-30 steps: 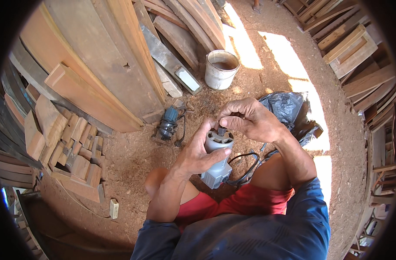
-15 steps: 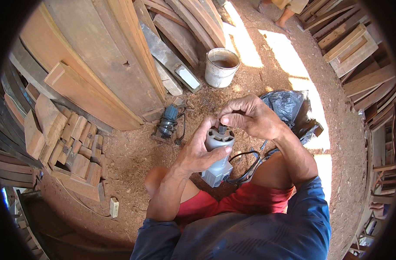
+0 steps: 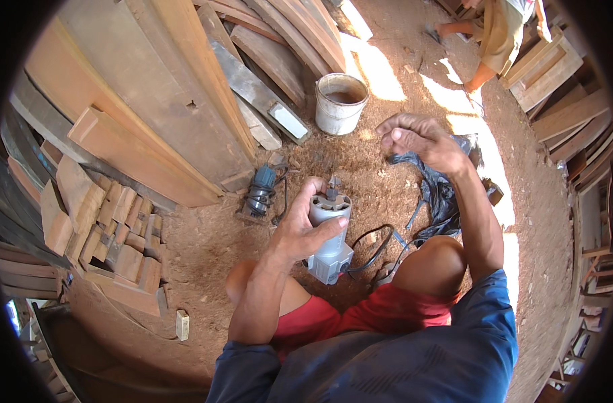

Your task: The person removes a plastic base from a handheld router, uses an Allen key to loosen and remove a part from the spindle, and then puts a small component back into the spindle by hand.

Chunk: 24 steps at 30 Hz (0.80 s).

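Between my bent legs is a grey cylindrical power tool (image 3: 329,250) with a vented top and a dark metal collet (image 3: 332,193) sticking up from it. My left hand (image 3: 296,235) is closed round the tool's upper body, thumb across the front. Raised to the upper right, apart from the tool, my right hand (image 3: 420,141) has its fingers curled to the thumb; what they hold, if anything, I cannot make out. A black cord (image 3: 377,267) loops to the tool's right.
Planks (image 3: 145,121) lean at upper left above stacked offcuts (image 3: 122,248). A teal power tool (image 3: 261,191), white bucket (image 3: 341,107) and black plastic bag (image 3: 437,208) lie around me. More timber (image 3: 568,121) lines the right; another person's legs (image 3: 494,54) are at top right.
My right hand has lifted away from the tool's top, up and rightward. The tool has shifted slightly left in view. Another person has come further into view at top right.
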{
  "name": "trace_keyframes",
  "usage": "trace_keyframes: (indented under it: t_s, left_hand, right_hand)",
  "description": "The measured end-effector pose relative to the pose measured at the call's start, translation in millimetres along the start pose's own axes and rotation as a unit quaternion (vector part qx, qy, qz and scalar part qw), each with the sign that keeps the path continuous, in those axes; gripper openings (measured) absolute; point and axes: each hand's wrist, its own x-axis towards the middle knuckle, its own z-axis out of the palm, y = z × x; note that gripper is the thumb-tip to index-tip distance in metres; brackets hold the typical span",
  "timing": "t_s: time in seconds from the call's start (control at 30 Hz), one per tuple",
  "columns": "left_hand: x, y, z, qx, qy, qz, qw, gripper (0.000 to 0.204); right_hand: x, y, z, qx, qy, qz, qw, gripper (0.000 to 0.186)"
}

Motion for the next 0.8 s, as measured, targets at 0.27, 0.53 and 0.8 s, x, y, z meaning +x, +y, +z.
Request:
trace_keyframes:
  t_s: [0.27,0.53,0.8]
  left_hand:
    - [30,-29,13,-0.013,0.001,-0.045,0.999,0.056]
    - [115,-113,14,0.259,-0.114,-0.218,0.934,0.078]
    - [172,-217,56,0.375,-0.215,-0.261,0.863,0.08]
  right_hand:
    - [-72,273,112,0.339,-0.197,0.198,0.898,0.051]
    - [-148,315,166,0.357,-0.139,0.338,0.86,0.041]
    - [-149,298,90,-0.055,0.026,0.455,0.889,0.033]
